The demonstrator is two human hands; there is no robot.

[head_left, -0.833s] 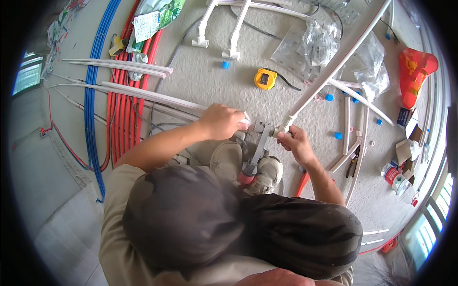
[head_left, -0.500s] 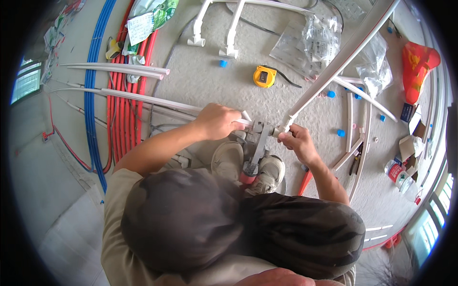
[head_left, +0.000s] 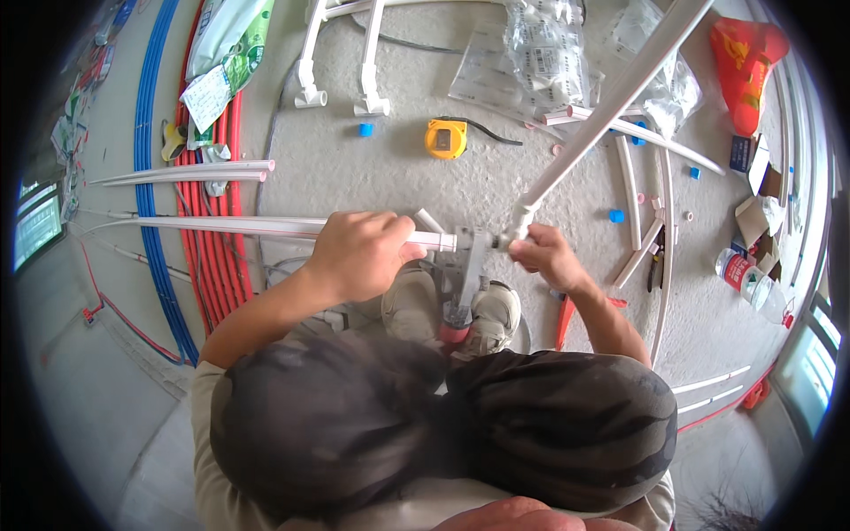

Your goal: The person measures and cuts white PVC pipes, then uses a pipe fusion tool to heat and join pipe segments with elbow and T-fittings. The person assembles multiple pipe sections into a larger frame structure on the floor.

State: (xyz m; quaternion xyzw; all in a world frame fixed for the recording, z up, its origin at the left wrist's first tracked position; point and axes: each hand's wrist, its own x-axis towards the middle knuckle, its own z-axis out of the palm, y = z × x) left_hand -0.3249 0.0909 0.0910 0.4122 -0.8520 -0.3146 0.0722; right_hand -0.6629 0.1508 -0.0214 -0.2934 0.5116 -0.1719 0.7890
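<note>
L hand (head_left: 365,257) was closed round a white pipe (head_left: 266,227) running in from nr the floor's (head_left: 398,168) L edge, its end right at the grey tool (head_left: 453,292) btwn the shoes (head_left: 498,319). R hand (head_left: 546,257) pinched a white fitting (head_left: 526,218) opp. side, w/ a 2nd pipe (head_left: 611,111) slanting off it. Red bag (head_left: 746,71) & bottle (head_left: 755,288) lay nr floor's R edge.

The tool (head_left: 459,290) sits between my left hand (head_left: 363,255) and right hand (head_left: 547,257) — tape measure (head_left: 445,139) behind it, bottle (head_left: 751,283) far right.
</note>
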